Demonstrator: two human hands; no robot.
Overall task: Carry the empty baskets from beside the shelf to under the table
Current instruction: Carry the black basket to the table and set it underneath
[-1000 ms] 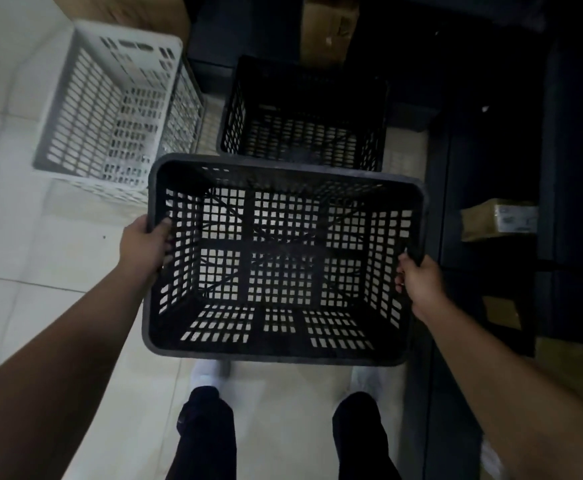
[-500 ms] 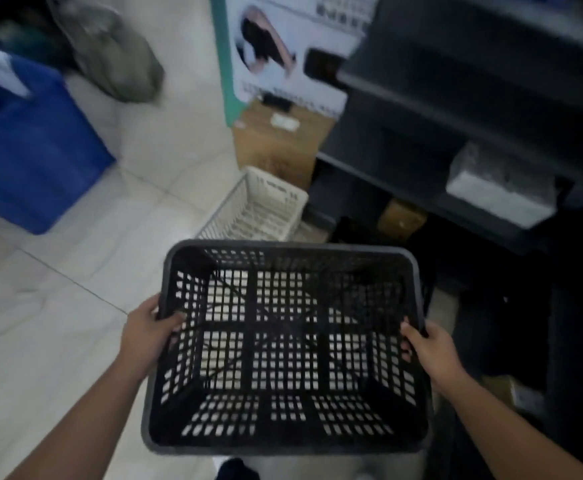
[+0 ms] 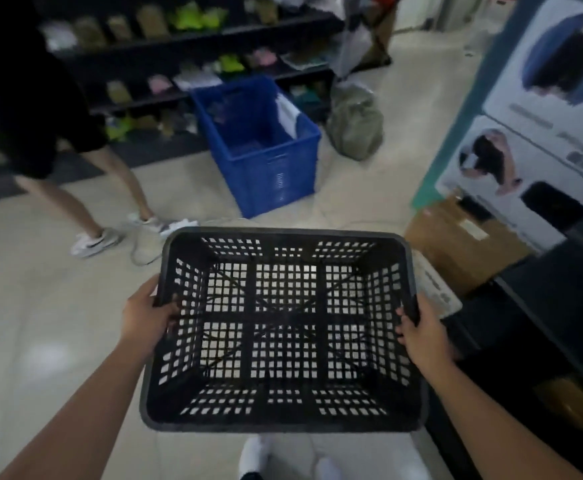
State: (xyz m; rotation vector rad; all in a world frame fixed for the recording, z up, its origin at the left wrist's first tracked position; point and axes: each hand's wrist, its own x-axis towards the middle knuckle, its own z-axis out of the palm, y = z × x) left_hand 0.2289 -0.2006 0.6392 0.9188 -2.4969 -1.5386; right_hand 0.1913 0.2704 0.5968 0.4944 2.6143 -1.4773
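Swinging away from the dark shelf, the view is now taking in open floor, and the blue crate that sat at the far left half a second ago is lying straight ahead. Between both hands the black basket [image 3: 283, 327] is being carried empty, held level above the pale tiled floor [image 3: 40, 323] with its open top facing up. At its left rim the left hand [image 3: 148, 315] is gripping, thumb on the outside and fingers [image 3: 174, 306] curled over the edge, clamped on the plastic. Opposite, the right hand [image 3: 421, 336] is doing the same on the right rim, its fingers hooked inside the wall. Below the basket, the carrier's white shoes [image 3: 255, 455] are showing. Just beside the basket's right edge a white basket [image 3: 437, 289] is peeking out, with a cardboard box [image 3: 463, 244] behind it and a printed poster [image 3: 543, 109] standing above that. Ahead, the blue crate [image 3: 266, 157] is sitting on the floor near a grey-green bag [image 3: 354, 129]. Another person's legs [image 3: 85, 188] are stepping at the left, in front of a dark shelf [image 3: 186, 64] stocked with blurred goods.
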